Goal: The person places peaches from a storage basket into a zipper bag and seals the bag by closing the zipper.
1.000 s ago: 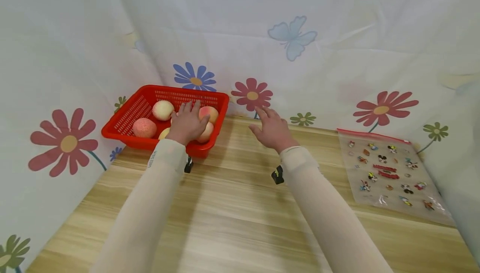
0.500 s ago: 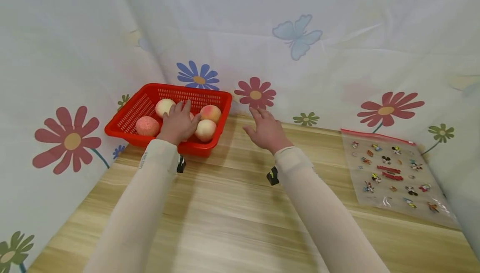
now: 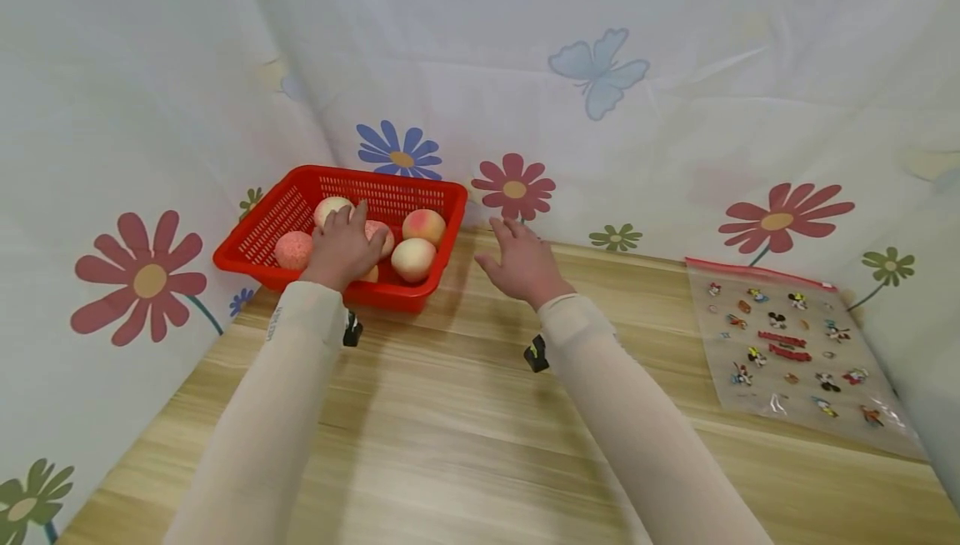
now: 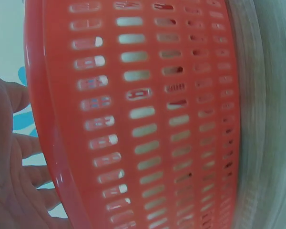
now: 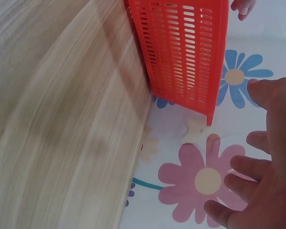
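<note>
- No text you could read: the small dark print on your left sleeve point(image 3: 274, 330) is too tiny to make out.
- The red lettering among the cartoon stickers in the clear bag point(image 3: 787, 353) is too blurred to read.

Makeshift home-style booth; flowered cloth point(image 3: 675, 112) walls a wooden table point(image 3: 465, 428).

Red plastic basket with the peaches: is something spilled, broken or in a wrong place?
Nothing stands out. The red plastic slotted basket sits flat on the wooden table, with the peaches inside it. The left hand rests on the fruit; the right hand hovers open beside the basket. The clear sticker bag lies flat.
</note>
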Motion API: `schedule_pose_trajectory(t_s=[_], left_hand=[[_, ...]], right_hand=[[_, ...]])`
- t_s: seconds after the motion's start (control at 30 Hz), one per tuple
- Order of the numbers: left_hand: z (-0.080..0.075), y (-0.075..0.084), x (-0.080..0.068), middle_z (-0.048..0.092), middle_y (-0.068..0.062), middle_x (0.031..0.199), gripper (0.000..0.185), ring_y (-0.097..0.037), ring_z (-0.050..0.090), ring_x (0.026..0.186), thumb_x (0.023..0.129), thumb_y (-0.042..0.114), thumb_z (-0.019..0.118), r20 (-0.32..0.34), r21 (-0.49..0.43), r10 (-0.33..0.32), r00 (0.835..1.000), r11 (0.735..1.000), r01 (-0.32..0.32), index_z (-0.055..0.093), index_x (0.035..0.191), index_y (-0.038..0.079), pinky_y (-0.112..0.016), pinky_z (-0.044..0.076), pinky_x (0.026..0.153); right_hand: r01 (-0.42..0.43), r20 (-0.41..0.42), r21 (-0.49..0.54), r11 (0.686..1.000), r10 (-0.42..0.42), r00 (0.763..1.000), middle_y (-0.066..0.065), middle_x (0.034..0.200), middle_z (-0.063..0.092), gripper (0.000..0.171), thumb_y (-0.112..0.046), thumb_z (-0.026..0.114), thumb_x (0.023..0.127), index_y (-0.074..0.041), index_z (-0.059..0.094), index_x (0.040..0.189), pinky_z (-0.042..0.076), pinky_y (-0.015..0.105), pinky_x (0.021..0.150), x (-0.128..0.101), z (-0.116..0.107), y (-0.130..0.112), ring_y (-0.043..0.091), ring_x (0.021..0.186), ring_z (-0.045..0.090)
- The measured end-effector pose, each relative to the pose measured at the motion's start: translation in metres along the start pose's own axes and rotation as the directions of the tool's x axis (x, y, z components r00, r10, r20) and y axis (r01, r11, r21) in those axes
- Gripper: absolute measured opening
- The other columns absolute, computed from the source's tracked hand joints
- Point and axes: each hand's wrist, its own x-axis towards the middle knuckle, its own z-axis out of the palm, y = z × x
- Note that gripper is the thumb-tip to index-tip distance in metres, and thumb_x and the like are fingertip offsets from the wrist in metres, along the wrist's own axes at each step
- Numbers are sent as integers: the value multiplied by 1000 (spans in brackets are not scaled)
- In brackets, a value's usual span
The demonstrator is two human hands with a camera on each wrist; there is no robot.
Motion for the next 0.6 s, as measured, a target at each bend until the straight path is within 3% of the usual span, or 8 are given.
schedule_pose_trajectory(t_s=[0.37, 0.6], left_hand=[[-6, -22, -8, 16, -28, 157, 73, -50, 13, 143, 100, 50, 32, -6, -3, -3, 1000, 1000, 3, 14, 155, 5, -75, 13, 109], [-8, -34, -13, 16, -29, 156, 74, -52, 15, 142, 100, 49, 33, -21, 6, -38, 999, 999, 39, 13, 154, 4, -72, 15, 110]], right_hand=[[35, -19, 2, 999, -35, 999, 12, 155, 33, 74, -55, 47, 95, -15, 25, 154, 34, 55, 113, 2, 8, -9, 33, 139, 38], [25, -11, 25, 999, -25, 1000, 11, 154, 36, 74, -55, 49, 94, -15, 27, 153, 37, 51, 112, 3, 9, -14, 30, 138, 40]])
